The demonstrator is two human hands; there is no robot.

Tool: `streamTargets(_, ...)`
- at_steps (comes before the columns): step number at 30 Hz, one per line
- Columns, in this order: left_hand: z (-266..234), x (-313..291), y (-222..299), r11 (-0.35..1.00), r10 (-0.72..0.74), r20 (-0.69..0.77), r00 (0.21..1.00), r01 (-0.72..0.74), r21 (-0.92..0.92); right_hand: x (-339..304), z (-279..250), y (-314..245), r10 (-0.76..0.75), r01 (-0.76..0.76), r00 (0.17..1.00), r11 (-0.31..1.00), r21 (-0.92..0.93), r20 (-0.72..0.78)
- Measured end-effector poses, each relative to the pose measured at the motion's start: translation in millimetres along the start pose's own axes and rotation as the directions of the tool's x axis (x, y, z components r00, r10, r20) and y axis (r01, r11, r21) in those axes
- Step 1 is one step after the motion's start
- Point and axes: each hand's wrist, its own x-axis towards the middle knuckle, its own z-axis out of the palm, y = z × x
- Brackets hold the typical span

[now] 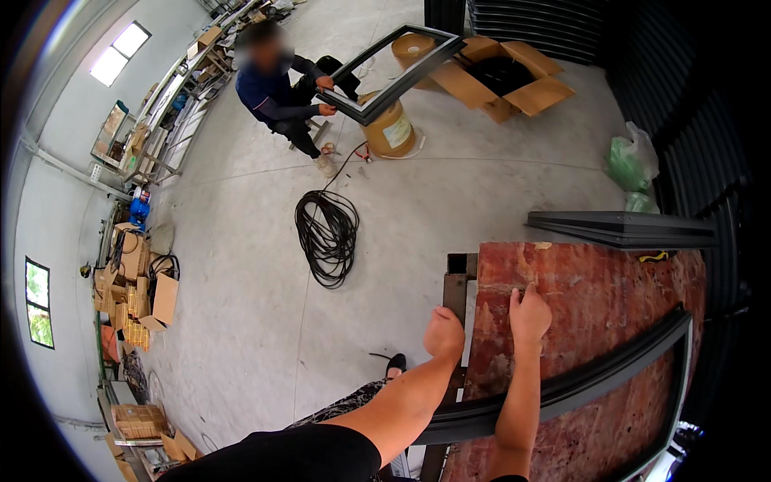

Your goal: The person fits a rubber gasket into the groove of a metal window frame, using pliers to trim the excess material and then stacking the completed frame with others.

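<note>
My right hand (530,315) lies flat, palm down, on a red-brown board tabletop (594,297) and holds nothing. My left hand (444,331) is curled at the board's left edge, over a dark metal support bar (458,281). Its fingers are hidden, so I cannot tell whether it grips anything. A long dark metal frame (610,365) lies across the board nearer to me, and both my forearms pass over it.
A seated person (277,88) at the back holds a dark rectangular frame (397,72) above a brown drum (391,128). A black cable coil (327,233) lies on the concrete floor. There are open cardboard boxes (502,76), green bags (632,165), dark profiles (622,229) and stacked boxes (132,293).
</note>
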Motion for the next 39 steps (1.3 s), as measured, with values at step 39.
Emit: streamTargets(39,-0.3,4.3,-2.3,1.0,-0.011,-0.008,1.0,0.011,-0.012,7.0,-19.8,-3.5,0.113,-0.118,0.993,0.982,0.145,0.04)
